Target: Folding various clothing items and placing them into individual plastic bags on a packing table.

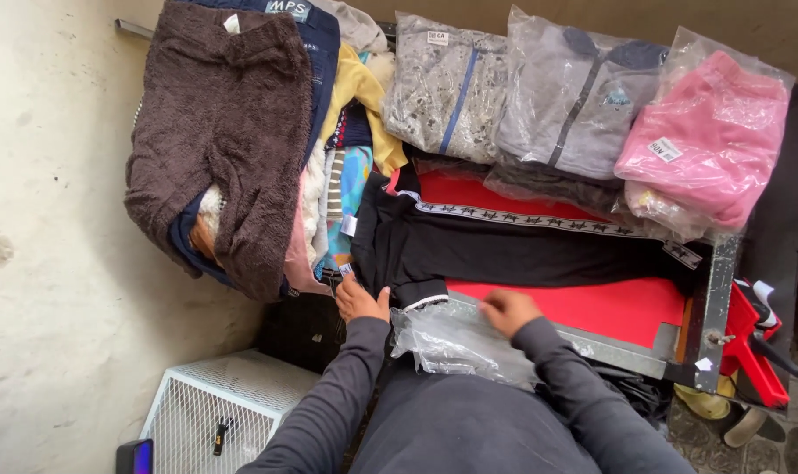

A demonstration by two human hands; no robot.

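Looking down from the head cam, the left hand [360, 300] sits curled at the near edge of a black garment with a white star-patterned stripe [504, 246], fingers bent down onto the fabric right by its dark cuff — whether it's actually pinching the cloth I can't tell. The right hand [508, 311] is closed on the top edge of a crumpled clear plastic bag [456, 344], which lies against the person's lap and over the near metal rim of the table, just below the black garment. That garment is spread flat across a red-topped metal-framed table [627, 309], with the red surface showing both above and below it. Both arms are in dark grey long sleeves. Stacked along the far side of the table are three bagged pieces of clothing — a speckled grey zip jacket in clear plastic [443, 88], a plain grey zip jacket in clear plastic [574, 101] and a pink fleecy garment in clear plastic [710, 136]. To the left there's a heap of loose clothes topped by a fuzzy dark brown fleece garment [223, 132], with yellow, navy and striped bits poking out beside it. Down on the floor at lower left stands a white wire-mesh basket [210, 408], and a red plastic tool [754, 347] hangs off the right end of the table frame.
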